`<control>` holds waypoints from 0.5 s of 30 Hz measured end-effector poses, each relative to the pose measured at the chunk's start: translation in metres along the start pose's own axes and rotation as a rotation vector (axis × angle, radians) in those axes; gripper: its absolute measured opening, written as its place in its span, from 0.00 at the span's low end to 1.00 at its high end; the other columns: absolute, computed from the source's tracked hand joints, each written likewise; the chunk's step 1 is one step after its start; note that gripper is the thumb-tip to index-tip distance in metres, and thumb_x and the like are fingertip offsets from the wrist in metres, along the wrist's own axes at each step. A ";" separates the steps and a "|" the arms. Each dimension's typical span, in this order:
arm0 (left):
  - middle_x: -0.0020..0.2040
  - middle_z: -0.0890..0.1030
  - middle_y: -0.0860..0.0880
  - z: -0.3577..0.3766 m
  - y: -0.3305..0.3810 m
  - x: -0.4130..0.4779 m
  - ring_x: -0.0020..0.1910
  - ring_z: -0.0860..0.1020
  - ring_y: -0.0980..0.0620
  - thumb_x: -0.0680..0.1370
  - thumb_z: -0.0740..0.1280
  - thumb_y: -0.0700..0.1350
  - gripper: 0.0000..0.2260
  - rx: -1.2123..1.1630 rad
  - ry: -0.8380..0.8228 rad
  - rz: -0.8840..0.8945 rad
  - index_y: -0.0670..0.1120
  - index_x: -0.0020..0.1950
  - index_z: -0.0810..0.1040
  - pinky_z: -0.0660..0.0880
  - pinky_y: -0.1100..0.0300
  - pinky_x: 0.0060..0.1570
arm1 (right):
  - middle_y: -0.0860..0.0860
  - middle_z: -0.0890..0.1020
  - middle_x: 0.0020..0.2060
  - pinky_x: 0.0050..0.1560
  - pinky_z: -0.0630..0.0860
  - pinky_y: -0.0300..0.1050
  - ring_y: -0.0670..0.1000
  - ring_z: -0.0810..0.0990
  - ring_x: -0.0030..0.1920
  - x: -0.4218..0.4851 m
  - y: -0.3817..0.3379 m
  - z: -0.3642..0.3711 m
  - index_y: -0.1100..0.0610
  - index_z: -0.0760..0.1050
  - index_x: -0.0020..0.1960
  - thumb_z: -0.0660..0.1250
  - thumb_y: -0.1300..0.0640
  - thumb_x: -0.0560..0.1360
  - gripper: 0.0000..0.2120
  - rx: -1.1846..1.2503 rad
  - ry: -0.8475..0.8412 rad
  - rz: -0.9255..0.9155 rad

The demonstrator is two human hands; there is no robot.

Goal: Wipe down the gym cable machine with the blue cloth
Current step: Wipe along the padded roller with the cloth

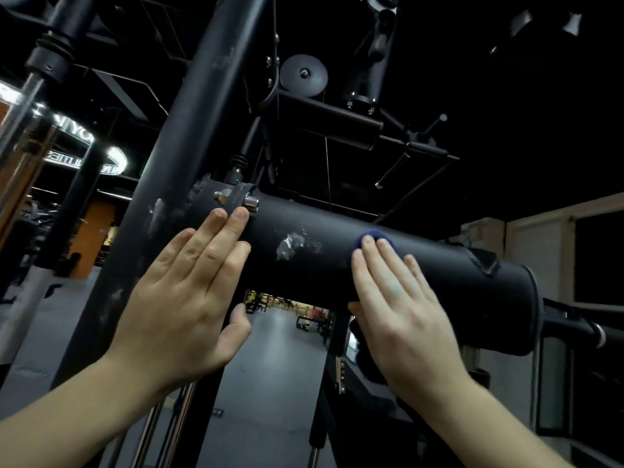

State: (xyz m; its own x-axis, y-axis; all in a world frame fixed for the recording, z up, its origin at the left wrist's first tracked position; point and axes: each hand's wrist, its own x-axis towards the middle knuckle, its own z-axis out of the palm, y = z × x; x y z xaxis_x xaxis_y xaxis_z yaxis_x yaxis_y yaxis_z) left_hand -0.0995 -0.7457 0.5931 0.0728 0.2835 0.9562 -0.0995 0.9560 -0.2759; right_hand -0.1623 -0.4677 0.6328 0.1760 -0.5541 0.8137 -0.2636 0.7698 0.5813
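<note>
A thick black tube of the cable machine (304, 265) runs across the head view, sloping down to the right, with white scuff marks near its middle. My left hand (189, 292) lies flat with straight fingers against the tube's left end, fingertips by a bolted flange (241, 197). Flat on the tube further right, my right hand (395, 298) presses the blue cloth (374, 235) against it. Only a small dark blue edge of the cloth shows above my fingertips; the rest is hidden under the hand.
A slanted black upright post (175, 163) crosses behind my left hand. Above hang a pulley (304, 76) and a thin cable (327, 170). Chrome guide rods (20, 130) stand at the far left. Below the tube lies grey gym floor (277, 349); a white wall (540, 238) is at right.
</note>
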 end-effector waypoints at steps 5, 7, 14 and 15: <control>0.84 0.58 0.40 0.001 -0.002 0.001 0.84 0.56 0.42 0.75 0.62 0.51 0.30 0.001 0.001 0.018 0.36 0.73 0.72 0.53 0.46 0.82 | 0.59 0.64 0.79 0.77 0.62 0.61 0.59 0.61 0.80 -0.019 0.002 0.005 0.62 0.64 0.79 0.59 0.56 0.85 0.24 -0.053 0.014 -0.118; 0.84 0.58 0.40 0.002 -0.003 0.001 0.84 0.56 0.42 0.75 0.62 0.50 0.29 -0.001 0.003 0.022 0.37 0.73 0.72 0.53 0.46 0.82 | 0.59 0.65 0.78 0.78 0.62 0.60 0.59 0.61 0.80 -0.001 0.005 0.000 0.62 0.66 0.78 0.60 0.57 0.84 0.23 -0.024 0.010 -0.104; 0.84 0.58 0.40 -0.001 -0.002 0.000 0.84 0.56 0.41 0.75 0.62 0.51 0.30 0.004 -0.007 0.018 0.36 0.74 0.71 0.53 0.46 0.82 | 0.58 0.63 0.80 0.79 0.59 0.61 0.58 0.59 0.81 -0.007 -0.006 0.003 0.62 0.63 0.79 0.57 0.56 0.85 0.24 0.023 -0.005 0.017; 0.84 0.58 0.40 -0.002 -0.002 0.001 0.84 0.56 0.41 0.75 0.62 0.51 0.30 0.007 -0.016 0.022 0.36 0.74 0.71 0.53 0.46 0.82 | 0.58 0.62 0.80 0.79 0.59 0.61 0.58 0.59 0.81 -0.015 -0.006 0.004 0.61 0.62 0.80 0.57 0.56 0.85 0.25 0.011 -0.006 -0.002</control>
State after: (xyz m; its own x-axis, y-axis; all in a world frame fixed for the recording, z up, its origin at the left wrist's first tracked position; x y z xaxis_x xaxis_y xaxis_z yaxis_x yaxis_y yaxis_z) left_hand -0.0976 -0.7472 0.5940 0.0544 0.3034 0.9513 -0.1078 0.9489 -0.2965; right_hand -0.1671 -0.4649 0.6172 0.1709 -0.5574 0.8124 -0.2735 0.7653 0.5826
